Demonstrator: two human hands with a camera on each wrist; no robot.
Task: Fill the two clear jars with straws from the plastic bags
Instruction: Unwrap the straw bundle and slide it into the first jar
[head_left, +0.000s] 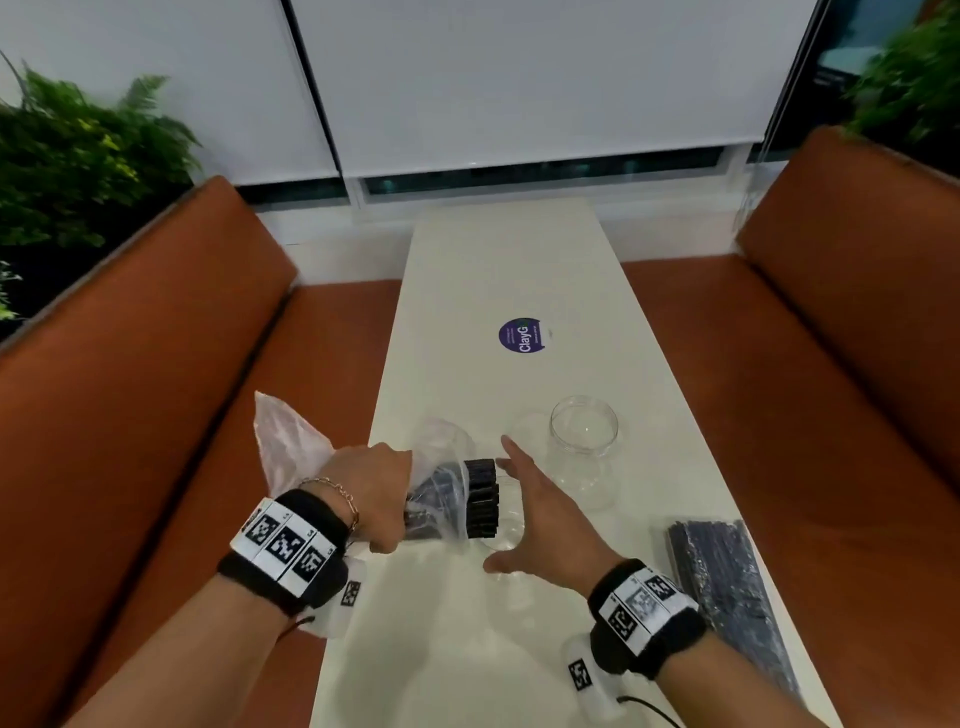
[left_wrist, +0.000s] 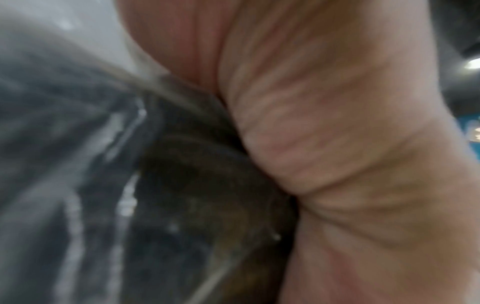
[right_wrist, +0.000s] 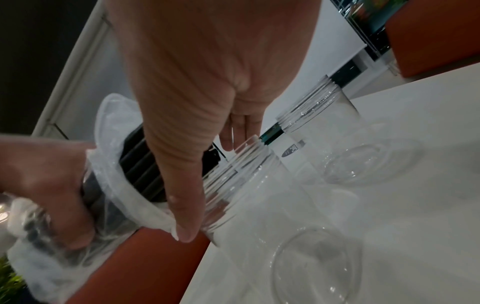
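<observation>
- Now the left hand (head_left: 379, 499) is gripping a clear plastic bag (head_left: 291, 441) of black straws (head_left: 482, 496).
- Right hand (head_left: 535, 512) is spreading open, fingers straight, beside the near clear jar (right_wrist: 249, 185).

Head: looks down along the long white bench (head_left: 509, 270), both hands in frame.
Left wrist: pressed close, blurred.
Right wrist: near, facing the clear plastic jars (right_wrist: 259, 185), shared with head.

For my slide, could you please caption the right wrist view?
Left hand grips bag of black straws; open right hand steadies near clear jar.
</observation>
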